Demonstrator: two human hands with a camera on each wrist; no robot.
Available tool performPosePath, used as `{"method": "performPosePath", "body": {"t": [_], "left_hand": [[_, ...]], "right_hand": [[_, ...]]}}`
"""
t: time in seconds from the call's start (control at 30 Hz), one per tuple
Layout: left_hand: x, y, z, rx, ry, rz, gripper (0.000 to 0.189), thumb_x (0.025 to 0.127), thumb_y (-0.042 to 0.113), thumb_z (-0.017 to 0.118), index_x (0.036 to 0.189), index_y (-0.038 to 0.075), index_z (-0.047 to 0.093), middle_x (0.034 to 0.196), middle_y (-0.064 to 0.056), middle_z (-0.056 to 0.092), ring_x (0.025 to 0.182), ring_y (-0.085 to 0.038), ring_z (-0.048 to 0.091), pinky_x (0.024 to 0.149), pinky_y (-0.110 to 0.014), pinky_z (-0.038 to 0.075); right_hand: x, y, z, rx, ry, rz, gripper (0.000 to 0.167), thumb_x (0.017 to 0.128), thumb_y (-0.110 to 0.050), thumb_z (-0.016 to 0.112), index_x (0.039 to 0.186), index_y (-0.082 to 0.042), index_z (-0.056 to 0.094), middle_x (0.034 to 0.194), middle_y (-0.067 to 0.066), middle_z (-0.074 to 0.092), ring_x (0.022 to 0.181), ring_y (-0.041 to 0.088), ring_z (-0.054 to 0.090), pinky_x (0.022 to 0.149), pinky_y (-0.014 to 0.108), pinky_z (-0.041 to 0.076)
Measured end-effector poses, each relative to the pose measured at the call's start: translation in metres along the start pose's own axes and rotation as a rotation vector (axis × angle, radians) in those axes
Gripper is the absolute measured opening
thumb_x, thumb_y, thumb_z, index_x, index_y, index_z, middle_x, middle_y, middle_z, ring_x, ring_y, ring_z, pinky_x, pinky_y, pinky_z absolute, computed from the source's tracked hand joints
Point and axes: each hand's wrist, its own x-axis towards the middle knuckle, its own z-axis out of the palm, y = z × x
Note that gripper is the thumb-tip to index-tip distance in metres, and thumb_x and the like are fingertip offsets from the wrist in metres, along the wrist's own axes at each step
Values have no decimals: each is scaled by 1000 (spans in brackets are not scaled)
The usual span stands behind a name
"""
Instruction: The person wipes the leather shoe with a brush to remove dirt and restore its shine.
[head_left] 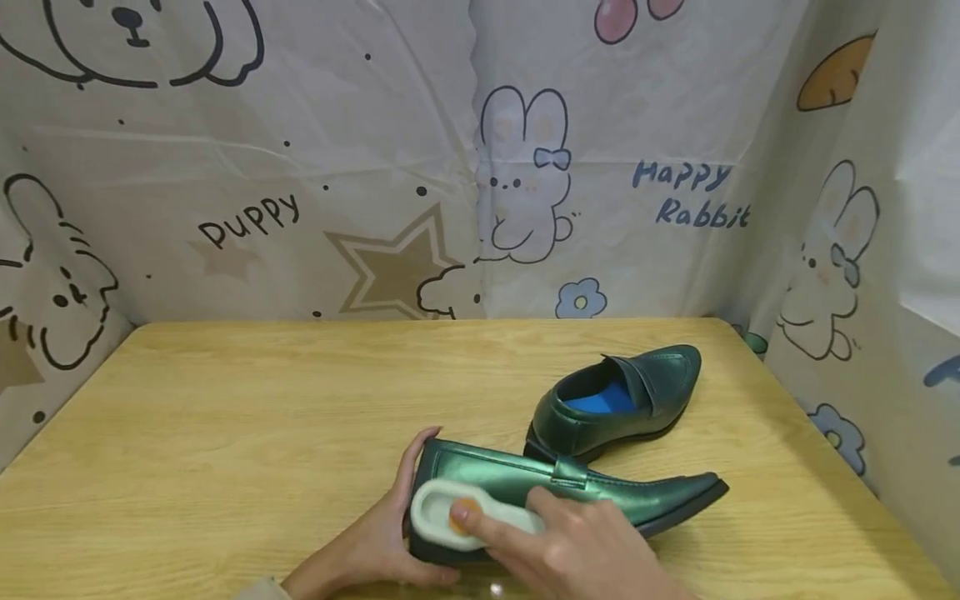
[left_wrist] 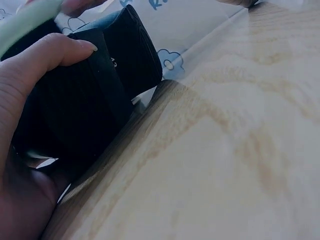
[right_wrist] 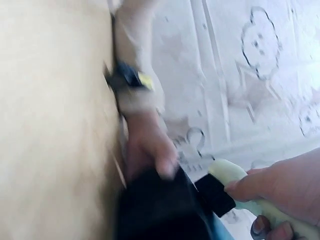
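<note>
A shiny dark green loafer (head_left: 495,468) lies on its side near the front of the table, toe to the right. My left hand (head_left: 375,537) grips its heel end, with the thumb across the black heel (left_wrist: 80,95) in the left wrist view. My right hand (head_left: 588,542) holds a pale green shoe brush (head_left: 431,521), one finger resting on the orange spot of its back. The black bristles (right_wrist: 216,194) show in the right wrist view, right beside the heel end of the loafer. In the head view the brush overlaps the loafer's side near the heel.
A second green loafer (head_left: 667,383) with a blue insole stands upright just behind the held one, its toe pointing back right. The light wood table (head_left: 247,417) meets a cartoon-printed cloth (head_left: 390,150) at the back and sides.
</note>
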Motion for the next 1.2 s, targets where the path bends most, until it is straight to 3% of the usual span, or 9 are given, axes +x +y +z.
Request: {"method": "performPosePath", "body": {"t": [0.1,0.33,0.4,0.53,0.6,0.67,0.87,1.03,1.2], "left_hand": [[-2,-1,0,23,8,12,128,70,9,85,150,34,-12,135,-17,40,118,-26,51,99,-28,41],[-2,-1,2,-64,-9,-34,126,72,6,81,150,34,-13,143,-25,25,120,-37,48,91,-35,50],[-3,-1,3,-65,-11,-36,126,71,6,82,150,33,-14,142,-26,26,120,-38,48,91,-34,50],[-3,0,3,-52,-13,-25,126,72,6,82,150,35,-13,137,-22,35,118,-31,51,94,-31,47],[-3,0,2,-52,-12,-16,126,72,6,82,150,37,-12,135,-21,40,117,-28,53,95,-30,45],[-3,0,1,-61,-14,-11,126,72,6,82,150,37,-12,134,-21,40,117,-29,53,95,-30,46],[-2,-1,2,-96,-1,-37,126,72,4,81,150,34,-12,142,-26,25,121,-38,47,91,-35,50],[-3,0,3,-128,-7,-54,124,73,3,80,149,39,-11,144,-25,22,121,-37,48,91,-36,50],[-1,0,1,-117,-27,-41,124,73,4,80,149,40,-11,136,-23,35,117,-33,53,92,-36,49]], "right_hand": [[0,-5,4,19,-13,-35,65,85,-34,71,144,-38,44,66,-6,43,53,0,27,43,9,18],[0,9,0,-59,115,141,71,79,-27,79,140,-41,48,69,-4,49,49,0,28,43,10,26],[-1,9,1,-39,113,127,68,80,-27,78,140,-40,48,69,-4,49,49,0,28,43,9,27],[0,0,6,-16,54,9,68,82,-30,75,143,-37,45,68,-3,49,52,0,30,43,8,25],[0,-3,8,-6,25,-16,69,82,-29,75,143,-37,44,67,-5,45,52,0,27,43,8,19],[1,-3,7,-5,18,-1,69,82,-29,75,143,-39,44,68,-5,47,53,0,28,44,7,20],[1,11,3,-40,115,107,71,79,-26,79,141,-40,47,70,-4,51,49,0,30,43,9,28],[0,9,8,-53,142,45,68,81,-28,77,141,-36,48,68,-2,52,49,0,32,41,10,29],[-1,-4,15,-52,92,-5,73,77,-29,79,141,-36,47,65,-3,45,51,0,27,41,9,22]]}}
